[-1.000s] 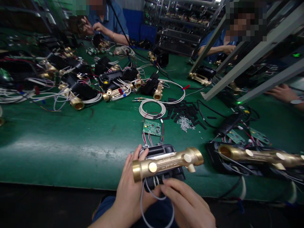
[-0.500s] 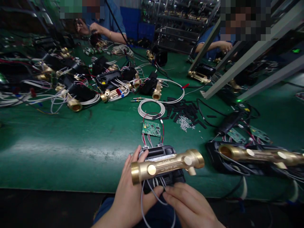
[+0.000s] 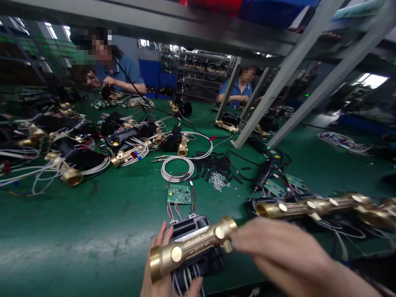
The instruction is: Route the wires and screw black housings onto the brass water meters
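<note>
My left hand (image 3: 162, 272) is wrapped round a brass pipe fitting (image 3: 192, 247) with a black housing (image 3: 193, 227) under it, near the bench's front edge. Grey wires hang from the housing between my fingers. Thin red and white wires run from the housing up to a small green circuit board (image 3: 179, 194) lying on the mat. My right hand (image 3: 287, 258) is raised just right of the fitting's end, blurred by motion, with its fingers not clearly visible.
A second brass pipe (image 3: 309, 206) on a black housing lies at right. A coiled white cable (image 3: 177, 167), black sleeves (image 3: 213, 163) and small metal pins (image 3: 219, 180) lie mid-bench. Further brass assemblies (image 3: 69, 175) crowd the left. Two people work at the far side. Metal frame struts (image 3: 272, 86) rise at right.
The camera has tilted up, showing more of the room. My right hand has left the wires below the housing and swung up to the right. My left hand still holds the fitting.
</note>
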### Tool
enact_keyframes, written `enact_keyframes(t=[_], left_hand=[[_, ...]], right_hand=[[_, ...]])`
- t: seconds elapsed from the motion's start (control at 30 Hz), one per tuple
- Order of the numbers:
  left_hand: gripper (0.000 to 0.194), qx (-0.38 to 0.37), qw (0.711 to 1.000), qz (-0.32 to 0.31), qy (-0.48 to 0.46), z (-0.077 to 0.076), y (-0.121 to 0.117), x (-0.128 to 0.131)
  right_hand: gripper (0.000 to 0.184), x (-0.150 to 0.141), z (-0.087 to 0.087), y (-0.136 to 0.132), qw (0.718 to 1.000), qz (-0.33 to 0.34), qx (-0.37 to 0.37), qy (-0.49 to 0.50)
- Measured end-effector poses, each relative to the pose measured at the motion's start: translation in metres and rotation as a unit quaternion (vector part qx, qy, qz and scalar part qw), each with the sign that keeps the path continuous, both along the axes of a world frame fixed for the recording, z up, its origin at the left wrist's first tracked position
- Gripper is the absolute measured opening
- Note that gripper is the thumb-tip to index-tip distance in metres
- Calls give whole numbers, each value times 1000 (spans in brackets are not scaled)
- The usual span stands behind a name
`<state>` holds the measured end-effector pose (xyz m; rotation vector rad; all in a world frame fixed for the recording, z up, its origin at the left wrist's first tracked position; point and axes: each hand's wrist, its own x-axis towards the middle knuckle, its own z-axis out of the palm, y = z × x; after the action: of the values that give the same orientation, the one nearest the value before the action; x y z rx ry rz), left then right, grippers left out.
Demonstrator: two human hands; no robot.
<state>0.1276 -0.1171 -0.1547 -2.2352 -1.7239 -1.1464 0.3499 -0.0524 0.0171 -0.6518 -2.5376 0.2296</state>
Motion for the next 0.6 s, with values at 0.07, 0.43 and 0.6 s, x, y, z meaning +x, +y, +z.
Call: enact_keyframes(t=[0.07,0.43,0.6], left_hand=[[83,9,1000,-12,-3,-3,1,-4],[41,-146,984,29,-95,-41,18,-10],[44,-125,991,14,-54,-43,20,-14]], right_hand=[[23,2,14,45,996,-75,14,-42],[17,-19,-57,203,911,-96,-125,-381],[17,-17,-57,205,912,-117,-154,-362]])
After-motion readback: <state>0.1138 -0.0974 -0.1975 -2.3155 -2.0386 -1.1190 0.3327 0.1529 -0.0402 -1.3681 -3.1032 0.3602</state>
